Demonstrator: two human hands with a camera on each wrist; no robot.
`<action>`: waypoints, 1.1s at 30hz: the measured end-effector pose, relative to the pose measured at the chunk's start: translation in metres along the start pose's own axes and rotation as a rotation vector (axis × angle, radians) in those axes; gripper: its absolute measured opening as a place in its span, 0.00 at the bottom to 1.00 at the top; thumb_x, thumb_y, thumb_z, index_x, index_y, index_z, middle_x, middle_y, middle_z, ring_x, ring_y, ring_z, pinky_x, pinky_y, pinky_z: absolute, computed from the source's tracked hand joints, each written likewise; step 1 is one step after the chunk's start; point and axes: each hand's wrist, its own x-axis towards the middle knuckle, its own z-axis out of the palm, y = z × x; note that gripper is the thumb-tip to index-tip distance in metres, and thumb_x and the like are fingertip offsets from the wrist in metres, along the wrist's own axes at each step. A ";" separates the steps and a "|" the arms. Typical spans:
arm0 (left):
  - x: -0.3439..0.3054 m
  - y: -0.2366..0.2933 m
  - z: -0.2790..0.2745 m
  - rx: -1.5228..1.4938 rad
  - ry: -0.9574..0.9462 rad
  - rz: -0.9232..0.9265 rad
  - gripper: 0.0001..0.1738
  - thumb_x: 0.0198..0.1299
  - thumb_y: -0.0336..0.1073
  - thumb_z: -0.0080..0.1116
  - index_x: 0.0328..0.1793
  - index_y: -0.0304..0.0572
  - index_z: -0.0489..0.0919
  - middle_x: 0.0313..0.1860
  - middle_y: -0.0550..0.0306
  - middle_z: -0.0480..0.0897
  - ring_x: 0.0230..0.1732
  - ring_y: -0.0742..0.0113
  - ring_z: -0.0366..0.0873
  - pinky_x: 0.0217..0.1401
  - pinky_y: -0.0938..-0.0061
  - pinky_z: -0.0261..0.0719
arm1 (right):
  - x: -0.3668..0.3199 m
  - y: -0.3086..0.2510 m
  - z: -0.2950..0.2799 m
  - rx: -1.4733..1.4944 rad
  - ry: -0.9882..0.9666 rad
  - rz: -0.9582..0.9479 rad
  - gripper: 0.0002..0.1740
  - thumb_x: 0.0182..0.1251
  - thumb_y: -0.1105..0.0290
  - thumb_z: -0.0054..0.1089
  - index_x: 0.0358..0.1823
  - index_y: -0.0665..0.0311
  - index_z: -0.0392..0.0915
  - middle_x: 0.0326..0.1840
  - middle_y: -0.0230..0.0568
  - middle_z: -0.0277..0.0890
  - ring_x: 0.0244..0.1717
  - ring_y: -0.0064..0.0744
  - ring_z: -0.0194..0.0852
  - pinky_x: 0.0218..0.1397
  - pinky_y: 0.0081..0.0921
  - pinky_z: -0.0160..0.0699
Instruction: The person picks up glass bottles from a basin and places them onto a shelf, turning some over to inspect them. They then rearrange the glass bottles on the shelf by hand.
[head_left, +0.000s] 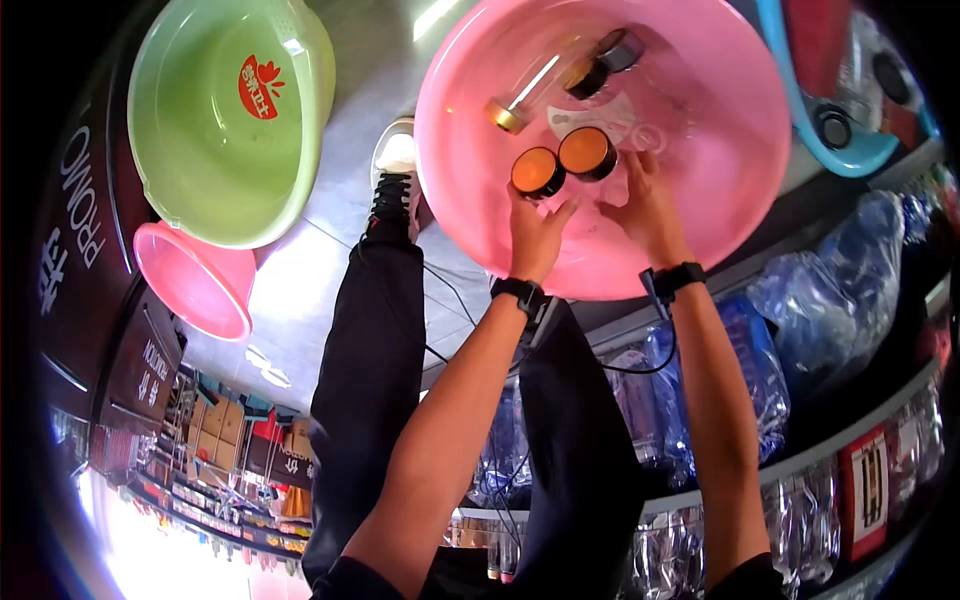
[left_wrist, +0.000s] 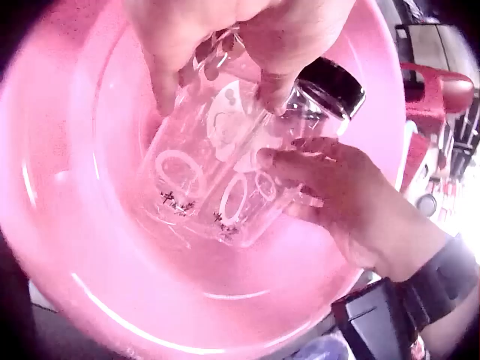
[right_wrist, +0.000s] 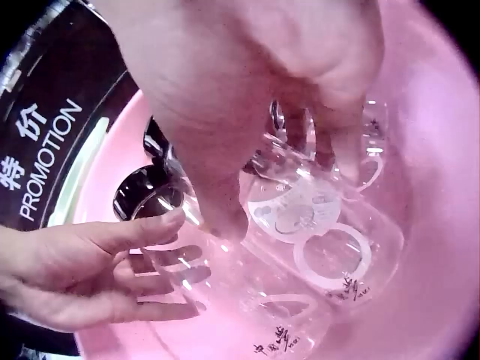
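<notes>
Two clear plastic jars stand side by side inside the pink basin (head_left: pixel 735 200), lids toward the head camera. Each has a black-rimmed orange lid. My left hand (head_left: pixel 535 240) grips the left jar (head_left: pixel 538 172), its fingers showing through the clear wall in the right wrist view. Around the right jar (head_left: pixel 587 152) are the thumb and fingers of my right hand (head_left: pixel 655 215). White printing and dark lettering mark the jar bodies, as on the right jar (right_wrist: pixel 330 259). Both wrists wear black straps.
More clear jars lie in the basin, one with a gold lid (head_left: pixel 505 115), others with dark lids (head_left: pixel 620 50). A green basin (head_left: pixel 160 180) and a smaller pink basin (head_left: pixel 195 280) stand left. At right are a blue-rimmed basin (head_left: pixel 860 158) and blue plastic-wrapped goods (head_left: pixel 840 280).
</notes>
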 end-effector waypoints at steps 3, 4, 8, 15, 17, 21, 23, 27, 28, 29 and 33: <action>-0.032 0.036 -0.005 -0.055 -0.064 -0.103 0.41 0.53 0.31 0.79 0.68 0.35 0.63 0.61 0.52 0.77 0.61 0.64 0.76 0.63 0.66 0.77 | -0.030 -0.029 -0.034 0.063 0.090 0.016 0.42 0.45 0.73 0.81 0.65 0.67 0.70 0.60 0.54 0.71 0.59 0.59 0.74 0.60 0.45 0.78; -0.044 0.050 -0.009 -0.030 -0.078 -0.055 0.42 0.52 0.31 0.80 0.69 0.35 0.64 0.62 0.52 0.77 0.62 0.64 0.76 0.64 0.66 0.77 | -0.042 -0.043 -0.047 0.077 0.090 0.067 0.42 0.45 0.73 0.81 0.65 0.67 0.70 0.60 0.54 0.71 0.59 0.59 0.74 0.60 0.45 0.77; -0.095 0.111 -0.028 0.018 -0.114 0.155 0.45 0.50 0.32 0.81 0.73 0.34 0.67 0.63 0.50 0.78 0.64 0.59 0.78 0.67 0.64 0.78 | -0.088 -0.095 -0.095 0.181 0.220 0.139 0.42 0.47 0.74 0.80 0.67 0.65 0.70 0.63 0.51 0.71 0.62 0.57 0.74 0.63 0.44 0.77; -0.214 0.305 -0.103 0.183 -0.093 0.618 0.44 0.42 0.18 0.79 0.69 0.38 0.74 0.65 0.49 0.78 0.65 0.58 0.78 0.68 0.64 0.78 | -0.171 -0.214 -0.215 0.303 0.545 0.043 0.39 0.44 0.77 0.79 0.62 0.67 0.73 0.58 0.51 0.74 0.58 0.56 0.76 0.61 0.41 0.78; -0.262 0.366 -0.136 0.337 -0.042 0.733 0.44 0.42 0.20 0.80 0.69 0.37 0.74 0.66 0.50 0.78 0.64 0.58 0.78 0.68 0.65 0.78 | -0.201 -0.252 -0.252 0.346 0.647 -0.006 0.36 0.45 0.75 0.80 0.58 0.68 0.75 0.54 0.50 0.77 0.56 0.54 0.79 0.59 0.39 0.79; -0.330 0.432 -0.223 0.382 0.105 0.842 0.46 0.42 0.22 0.83 0.70 0.34 0.71 0.67 0.51 0.77 0.64 0.60 0.77 0.69 0.65 0.77 | -0.271 -0.326 -0.303 0.448 0.826 -0.005 0.37 0.45 0.75 0.77 0.62 0.65 0.75 0.59 0.49 0.73 0.62 0.55 0.74 0.65 0.42 0.76; -0.377 0.478 -0.248 0.319 0.097 0.827 0.51 0.44 0.18 0.80 0.75 0.37 0.65 0.68 0.51 0.75 0.65 0.60 0.75 0.68 0.65 0.79 | -0.308 -0.363 -0.325 0.518 0.875 -0.031 0.37 0.46 0.75 0.77 0.62 0.65 0.74 0.59 0.49 0.72 0.64 0.55 0.73 0.67 0.43 0.74; -0.397 0.534 -0.296 0.173 -0.046 0.889 0.46 0.46 0.18 0.79 0.73 0.32 0.67 0.67 0.49 0.74 0.64 0.58 0.74 0.71 0.60 0.74 | -0.365 -0.415 -0.333 0.544 1.064 -0.010 0.38 0.45 0.74 0.75 0.64 0.62 0.75 0.61 0.49 0.74 0.65 0.53 0.73 0.70 0.43 0.72; -0.392 0.545 -0.312 0.402 -0.010 1.060 0.43 0.49 0.17 0.77 0.72 0.31 0.68 0.69 0.47 0.73 0.65 0.57 0.74 0.71 0.60 0.75 | -0.370 -0.428 -0.328 0.590 1.099 -0.028 0.37 0.46 0.72 0.78 0.62 0.63 0.76 0.62 0.48 0.75 0.66 0.51 0.74 0.71 0.42 0.72; -0.413 0.565 -0.308 0.316 -0.162 0.954 0.42 0.50 0.18 0.76 0.72 0.30 0.68 0.70 0.44 0.73 0.64 0.56 0.75 0.71 0.58 0.75 | -0.375 -0.435 -0.321 0.625 1.151 -0.026 0.36 0.46 0.69 0.80 0.61 0.63 0.77 0.63 0.46 0.75 0.67 0.48 0.74 0.72 0.41 0.72; -0.329 0.612 -0.328 0.504 -0.528 1.143 0.45 0.51 0.23 0.79 0.74 0.30 0.67 0.64 0.41 0.80 0.60 0.55 0.82 0.63 0.61 0.84 | -0.436 -0.500 -0.307 0.342 1.424 0.033 0.37 0.45 0.72 0.79 0.61 0.64 0.75 0.59 0.44 0.72 0.63 0.44 0.73 0.66 0.37 0.76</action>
